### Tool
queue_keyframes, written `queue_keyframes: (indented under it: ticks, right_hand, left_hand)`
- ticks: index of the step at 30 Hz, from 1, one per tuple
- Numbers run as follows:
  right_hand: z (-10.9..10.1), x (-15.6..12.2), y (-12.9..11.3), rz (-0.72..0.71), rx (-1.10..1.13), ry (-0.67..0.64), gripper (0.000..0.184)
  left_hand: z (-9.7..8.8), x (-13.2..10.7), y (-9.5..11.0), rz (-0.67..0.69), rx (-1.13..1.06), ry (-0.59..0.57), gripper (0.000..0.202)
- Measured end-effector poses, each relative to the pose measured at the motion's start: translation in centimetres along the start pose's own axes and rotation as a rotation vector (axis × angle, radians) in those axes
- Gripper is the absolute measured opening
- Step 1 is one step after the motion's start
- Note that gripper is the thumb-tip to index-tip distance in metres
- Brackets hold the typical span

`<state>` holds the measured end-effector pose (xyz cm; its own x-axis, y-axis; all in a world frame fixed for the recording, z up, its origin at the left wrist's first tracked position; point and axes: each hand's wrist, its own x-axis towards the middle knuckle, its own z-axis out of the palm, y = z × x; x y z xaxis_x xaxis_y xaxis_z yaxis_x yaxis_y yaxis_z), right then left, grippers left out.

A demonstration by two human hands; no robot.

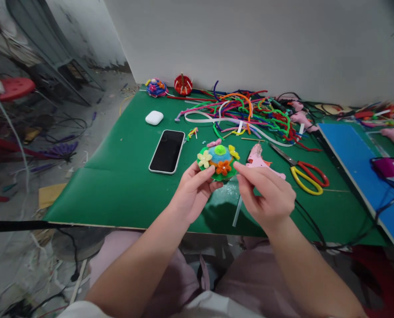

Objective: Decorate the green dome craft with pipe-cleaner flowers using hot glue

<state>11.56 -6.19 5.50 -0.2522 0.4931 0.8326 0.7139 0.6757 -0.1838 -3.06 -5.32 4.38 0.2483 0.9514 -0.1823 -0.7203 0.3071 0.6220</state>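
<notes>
My left hand [194, 189] is closed around the near left side of a small hat-shaped pipe-cleaner craft [216, 155]. The craft has a green brim, a blue dome and a bright green tuft on top. Cream, orange, yellow and pink flowers sit around it. At its right edge, below the yellow flower, the thumb and forefinger of my right hand [266, 192] are pinched on the brim. Behind my right hand lies a pink glue gun [255, 154], partly hidden, with a clear glue stick [237, 212] showing below it.
A phone [167, 151] and white earbud case [154, 117] lie to the left. Scissors [304, 174] lie right, beside a blue board [359, 163]. Tangled pipe cleaners [243, 110] spread along the back, near two round crafts, one multicoloured [156, 88], one red [183, 85]. Black cables cross the right side.
</notes>
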Motion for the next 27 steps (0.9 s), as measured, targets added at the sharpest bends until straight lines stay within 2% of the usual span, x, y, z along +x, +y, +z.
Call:
queue_keyframes:
  ticks: [10,27]
  right_hand:
    - [0.53,-0.23,0.10,-0.065,-0.012,-0.071,0.024]
    - [0.77,-0.51,0.32,-0.090,-0.033,-0.080,0.025]
  left_hand:
    - [-0.14,0.03,-0.11,0.024,0.019,-0.012,0.016]
    - [-0.21,0.00,-0.15,0.007,0.040,-0.020,0.018]
